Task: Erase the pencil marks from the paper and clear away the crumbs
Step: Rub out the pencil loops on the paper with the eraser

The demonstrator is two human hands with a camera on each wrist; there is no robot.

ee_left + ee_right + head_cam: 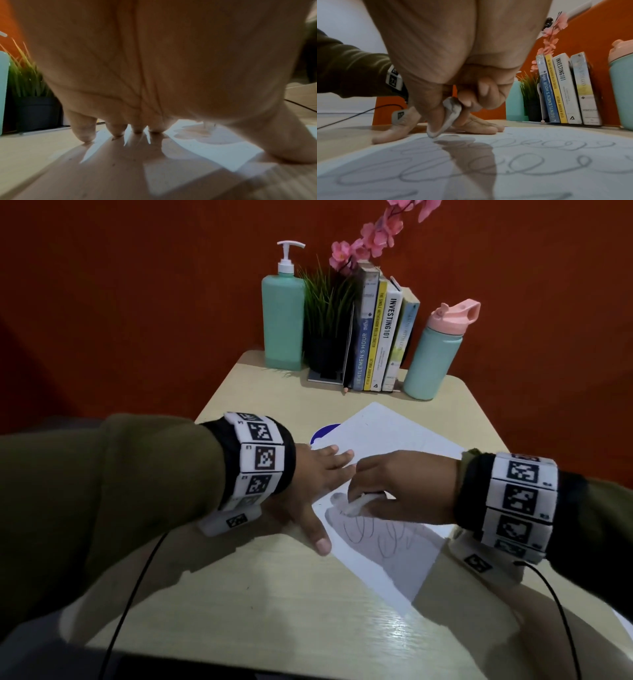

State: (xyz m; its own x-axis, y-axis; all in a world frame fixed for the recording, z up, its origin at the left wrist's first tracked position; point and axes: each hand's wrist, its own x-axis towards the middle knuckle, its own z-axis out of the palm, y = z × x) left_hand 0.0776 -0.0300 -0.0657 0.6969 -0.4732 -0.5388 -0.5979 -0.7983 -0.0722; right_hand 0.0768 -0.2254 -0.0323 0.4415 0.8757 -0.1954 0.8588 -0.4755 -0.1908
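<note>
A white sheet of paper (387,436) lies slanted on the beige table (274,594), with looping pencil marks (373,534) near its lower part. The same pencil marks (522,159) fill the right wrist view. My right hand (394,487) pinches a worn white eraser (356,505) and holds its tip on the paper at the marks' left end; the eraser (448,117) sits between thumb and fingers. My left hand (322,477) lies flat with spread fingers (85,129) pressing the paper's left edge. I see no crumbs clearly.
At the back of the table stand a teal pump bottle (282,320), a potted plant (327,313), a row of books (380,337) and a teal flask with a pink lid (438,350). A blue shape (323,433) peeks from under the paper. Cables run off both wrists.
</note>
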